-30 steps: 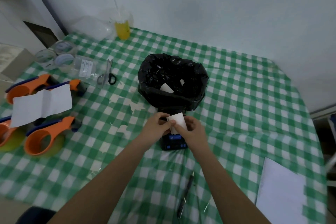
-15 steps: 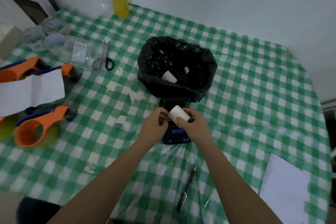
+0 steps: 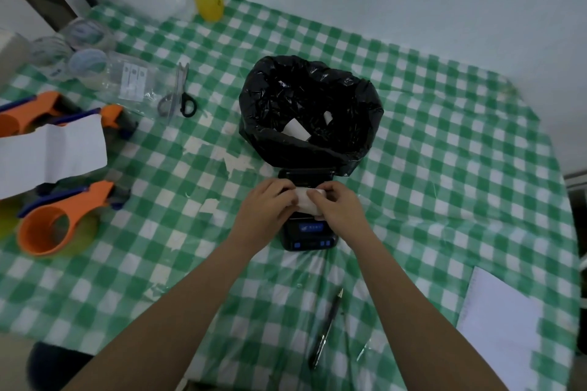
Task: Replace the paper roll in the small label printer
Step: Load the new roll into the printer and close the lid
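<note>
- The left hand (image 3: 265, 205) and the right hand (image 3: 338, 205) both grasp one white paper roll (image 3: 305, 202), the fingers closed on its two ends.
- The paper roll is directly over the small black label printer (image 3: 307, 233), at the open part behind the blue display. I cannot tell if the roll already sits inside.
- The lid of the printer stands open at the far side, touching the black trash bag (image 3: 309, 111).
- Inside the trash bag lie some white pieces of paper.
- The printer is on the desk (image 3: 444, 168), which has a green and white checked cloth.
- A black pen (image 3: 325, 328) lies on the desk near the person, between the two forearms.
- Scissors (image 3: 178, 95) lie to the left of the bag, well apart from it.
- Orange tape dispensers (image 3: 60, 216) are at the left edge, and a white sheet (image 3: 50, 155) lies across them.
</note>
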Demonstrator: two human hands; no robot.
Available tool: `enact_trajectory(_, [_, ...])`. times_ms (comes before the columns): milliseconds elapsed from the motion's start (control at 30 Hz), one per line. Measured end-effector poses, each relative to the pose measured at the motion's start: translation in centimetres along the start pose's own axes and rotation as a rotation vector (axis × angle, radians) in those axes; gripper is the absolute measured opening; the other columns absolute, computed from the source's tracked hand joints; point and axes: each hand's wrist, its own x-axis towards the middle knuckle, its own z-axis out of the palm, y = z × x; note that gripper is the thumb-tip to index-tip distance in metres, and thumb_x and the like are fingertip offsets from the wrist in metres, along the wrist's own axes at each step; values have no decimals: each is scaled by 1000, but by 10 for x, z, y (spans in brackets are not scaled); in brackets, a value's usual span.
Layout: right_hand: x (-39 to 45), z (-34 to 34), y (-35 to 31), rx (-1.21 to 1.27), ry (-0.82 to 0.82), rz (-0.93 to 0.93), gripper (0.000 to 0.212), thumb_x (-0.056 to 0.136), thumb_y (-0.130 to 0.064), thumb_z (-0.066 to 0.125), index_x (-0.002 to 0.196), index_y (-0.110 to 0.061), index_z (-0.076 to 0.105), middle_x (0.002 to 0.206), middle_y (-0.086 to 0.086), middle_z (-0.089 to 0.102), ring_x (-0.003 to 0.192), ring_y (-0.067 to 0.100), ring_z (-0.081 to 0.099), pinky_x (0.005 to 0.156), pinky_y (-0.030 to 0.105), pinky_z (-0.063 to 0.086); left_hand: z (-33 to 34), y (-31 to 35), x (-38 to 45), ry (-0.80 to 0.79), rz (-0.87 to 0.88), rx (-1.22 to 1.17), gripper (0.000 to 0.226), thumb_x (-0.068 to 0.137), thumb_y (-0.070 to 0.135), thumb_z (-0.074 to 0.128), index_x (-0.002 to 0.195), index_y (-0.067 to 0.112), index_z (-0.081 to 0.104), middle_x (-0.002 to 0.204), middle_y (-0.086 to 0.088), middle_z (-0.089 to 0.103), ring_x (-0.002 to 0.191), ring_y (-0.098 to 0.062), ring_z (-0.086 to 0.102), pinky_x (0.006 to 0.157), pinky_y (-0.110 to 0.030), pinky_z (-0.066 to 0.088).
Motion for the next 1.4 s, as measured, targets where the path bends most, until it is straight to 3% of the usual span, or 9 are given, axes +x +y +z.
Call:
enact_trajectory(200, [0,3,1,-139,30,-61,35,86,-41,60,106,-12,58,96,9,65,83,20,61,61,20,46,5,0,1,-60,-30,40,10,74,17,70,78,10,64,96,-4,72,85,-22,67,73,-27,50])
enact_trajectory(300, [1,7,10,-260,92,-76,39,86,-48,57,105,-14,57,98,10,66,100,24,53,80,32,47,4,1,0,-76,-16,118,19,78,30,50,73,16,63,88,2,73,78,-19,68,71,-23,38])
enact_trajectory(400, [3,11,17,-432,166,-90,39,87,-53,50,103,-18,59,100,7,66,112,26,41,97,40,31,4,3,0,-77,-23,202,23,77,34,47,71,20,64,83,6,74,76,-17,68,74,-26,30])
enact_trajectory(533, [6,14,23,-596,274,-165,40,85,-53,53,101,-19,68,111,6,57,111,29,40,93,41,32,5,6,4,-58,-38,241,21,75,32,49,67,20,63,73,8,72,71,-18,66,72,-26,30])
enact_trajectory(700, [6,17,31,-610,433,-274,30,85,-39,61,101,-15,71,98,10,62,97,33,50,83,38,36,7,12,13,-102,-44,298,21,74,29,48,61,19,61,58,6,66,64,-19,63,68,-29,29])
enact_trajectory(867, [1,5,41,-613,291,-586,24,84,-20,54,97,-11,71,93,5,70,90,25,55,81,33,45,12,16,16,-103,-36,364,18,76,27,52,62,18,61,58,4,65,63,-21,60,65,-30,28])
enact_trajectory(1067, [6,-2,40,-770,177,-633,9,73,-6,69,80,-10,67,89,5,70,84,32,61,70,39,49,14,19,13,-196,-70,243,16,61,23,78,68,16,66,63,0,70,62,-23,63,52,-28,48])
enact_trajectory(1233, [7,-3,33,-779,148,-630,10,71,-8,72,75,-11,64,88,6,69,86,31,61,71,39,48,-7,13,14,-268,-237,-125,22,89,19,54,101,7,66,90,-14,70,87,-31,61,69,-35,47])
enact_trajectory(1400, [6,-8,34,-795,102,-667,11,67,-5,73,72,-11,65,85,7,70,82,31,63,69,39,53,-22,15,25,-4,-190,0,32,88,23,37,100,10,64,95,-10,64,89,-29,56,73,-40,49])
